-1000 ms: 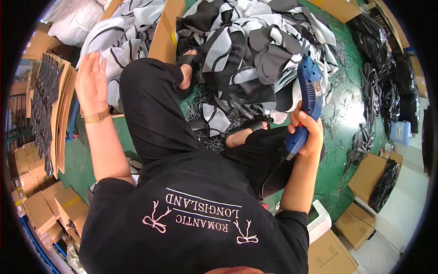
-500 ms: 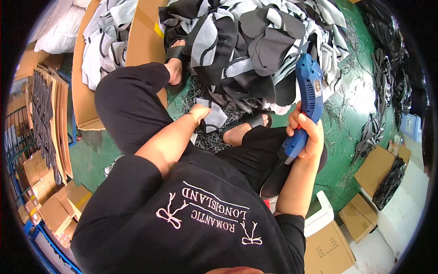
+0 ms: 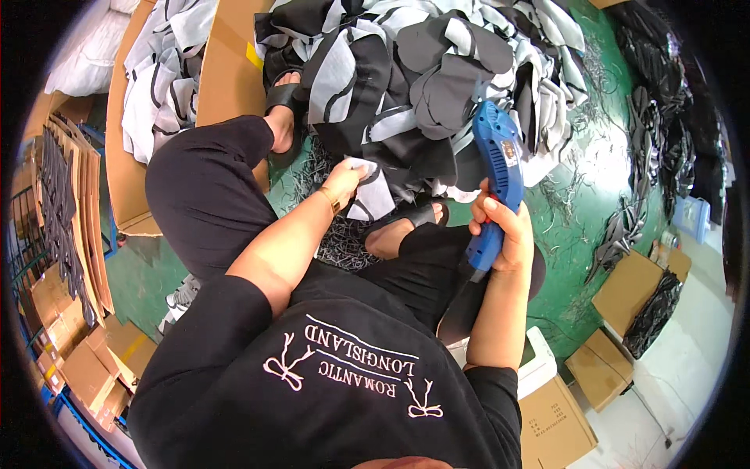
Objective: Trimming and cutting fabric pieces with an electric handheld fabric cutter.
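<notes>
In my left hand (image 3: 342, 181), pinched between the fingers, is a small white and black fabric piece (image 3: 372, 201) hanging over thin dark trimmings between my feet. My right hand (image 3: 512, 238) is wrapped round the grip of a blue handheld power tool (image 3: 500, 156), which has vent slots and a dark end toward my forearm. The tool's head points away from me, over the near right side of a large pile of grey, black and white fabric pieces (image 3: 383, 78). Its working tip is hard to make out against the pile.
At the left stands an open cardboard box (image 3: 223, 66) holding more fabric pieces. Dark trimmings (image 3: 344, 242) cover the green floor near my sandals. Black plastic bags (image 3: 648, 47) line the right side, with smaller cartons (image 3: 637, 293) below. Flattened cardboard (image 3: 87, 219) leans at far left.
My left hand has lifted slightly with the fabric piece. My right hand and the blue tool have shifted a little left in the picture, as the whole view has shifted too.
</notes>
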`<state>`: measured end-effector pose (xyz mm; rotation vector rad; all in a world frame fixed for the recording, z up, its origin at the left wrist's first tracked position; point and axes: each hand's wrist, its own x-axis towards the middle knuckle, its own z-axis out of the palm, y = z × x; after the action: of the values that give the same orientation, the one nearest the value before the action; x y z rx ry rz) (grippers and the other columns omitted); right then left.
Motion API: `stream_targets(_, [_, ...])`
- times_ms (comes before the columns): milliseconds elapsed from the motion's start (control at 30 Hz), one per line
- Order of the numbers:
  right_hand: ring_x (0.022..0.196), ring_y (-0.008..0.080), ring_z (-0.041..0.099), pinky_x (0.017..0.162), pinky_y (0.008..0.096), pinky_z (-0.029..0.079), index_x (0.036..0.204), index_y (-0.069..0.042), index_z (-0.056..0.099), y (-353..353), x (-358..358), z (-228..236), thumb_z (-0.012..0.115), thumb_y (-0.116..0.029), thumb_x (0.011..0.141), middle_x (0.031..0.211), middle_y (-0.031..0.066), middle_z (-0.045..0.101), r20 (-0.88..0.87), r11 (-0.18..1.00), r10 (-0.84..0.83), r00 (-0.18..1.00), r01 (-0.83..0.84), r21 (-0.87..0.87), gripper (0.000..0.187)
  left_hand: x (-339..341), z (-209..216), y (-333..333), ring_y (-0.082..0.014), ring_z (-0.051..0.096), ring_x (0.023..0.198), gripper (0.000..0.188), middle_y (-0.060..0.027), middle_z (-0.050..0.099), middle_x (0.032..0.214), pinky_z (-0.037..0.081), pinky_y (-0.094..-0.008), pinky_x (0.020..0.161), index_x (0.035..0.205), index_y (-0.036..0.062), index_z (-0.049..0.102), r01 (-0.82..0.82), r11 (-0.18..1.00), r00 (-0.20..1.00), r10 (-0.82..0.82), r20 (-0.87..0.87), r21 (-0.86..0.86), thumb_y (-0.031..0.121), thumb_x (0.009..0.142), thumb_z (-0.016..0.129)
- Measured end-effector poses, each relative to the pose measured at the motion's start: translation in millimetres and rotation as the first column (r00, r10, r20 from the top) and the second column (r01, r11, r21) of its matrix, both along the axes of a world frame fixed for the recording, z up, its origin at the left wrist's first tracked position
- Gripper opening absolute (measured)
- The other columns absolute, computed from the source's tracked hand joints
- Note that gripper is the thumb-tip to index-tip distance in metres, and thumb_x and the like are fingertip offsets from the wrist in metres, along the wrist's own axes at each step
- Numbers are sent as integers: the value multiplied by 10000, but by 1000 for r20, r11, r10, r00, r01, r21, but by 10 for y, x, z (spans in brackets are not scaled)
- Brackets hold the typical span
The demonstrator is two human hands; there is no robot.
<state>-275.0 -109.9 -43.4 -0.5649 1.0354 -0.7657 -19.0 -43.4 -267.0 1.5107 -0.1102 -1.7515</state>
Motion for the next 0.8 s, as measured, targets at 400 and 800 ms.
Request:
stream_targets(400, [789, 97, 540, 772, 246, 451, 1117, 10, 569, 371, 398, 85, 823, -112, 604, 926, 19, 594, -355, 894, 225, 907, -337, -295, 586, -145, 2054, -111, -53, 564, 892, 212, 6, 639, 1008, 439, -215, 814, 1107, 33, 599, 446, 710, 842, -540, -15, -546, 142, 926, 581])
stream_targets(800, [755, 96, 527, 705, 237, 420, 1080, -5, 603, 505, 427, 72, 792, -160, 683, 892, 7, 591, -188, 972, -18, 982, -27, -232, 466, 406, 2136, 766, -86, 595, 940, 407, -22, 638, 1089, 472, -256, 866, 1185, -5, 583, 594, 494, 704, -702, 111, -635, 54, 806, 718])
